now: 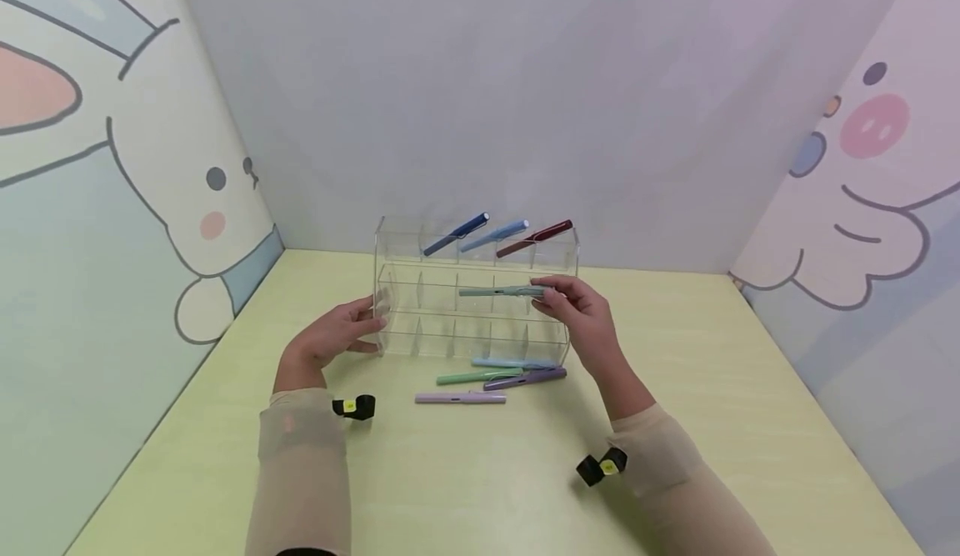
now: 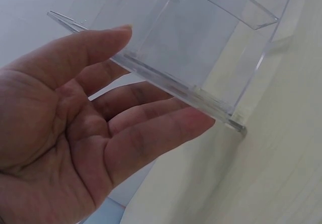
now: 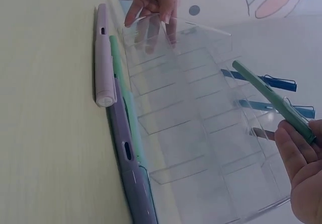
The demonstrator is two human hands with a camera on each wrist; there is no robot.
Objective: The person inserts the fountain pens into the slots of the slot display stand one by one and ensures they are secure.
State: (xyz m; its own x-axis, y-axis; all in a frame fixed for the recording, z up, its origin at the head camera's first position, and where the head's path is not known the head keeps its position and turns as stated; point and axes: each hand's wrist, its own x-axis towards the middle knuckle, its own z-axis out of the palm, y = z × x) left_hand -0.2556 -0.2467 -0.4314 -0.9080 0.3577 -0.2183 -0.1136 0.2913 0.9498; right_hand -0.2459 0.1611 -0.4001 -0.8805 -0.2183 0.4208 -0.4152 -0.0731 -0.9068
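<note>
A clear multi-tier pen rack point(image 1: 472, 335) with dividers stands on the table. At its left end my left hand point(image 1: 341, 335) holds the side panel, the thumb over the front edge and fingers against the outside, as the left wrist view point(image 2: 65, 128) shows. My right hand point(image 1: 581, 314) pinches a grey-green pen point(image 1: 495, 292) by its capped end. The pen lies level in front of the middle tier, its other end pointing left. In the right wrist view, this pen point(image 3: 266, 93) appears apart from the rack; whether it touches a divider, I cannot tell.
The top tier holds a dark blue pen point(image 1: 456, 234), a light blue pen point(image 1: 495, 236) and a dark red pen point(image 1: 534, 239). Before the rack lie a pale blue pen point(image 1: 510, 363), mint green pen point(image 1: 476, 376), purple pen point(image 1: 525, 379) and lilac pen point(image 1: 459, 398).
</note>
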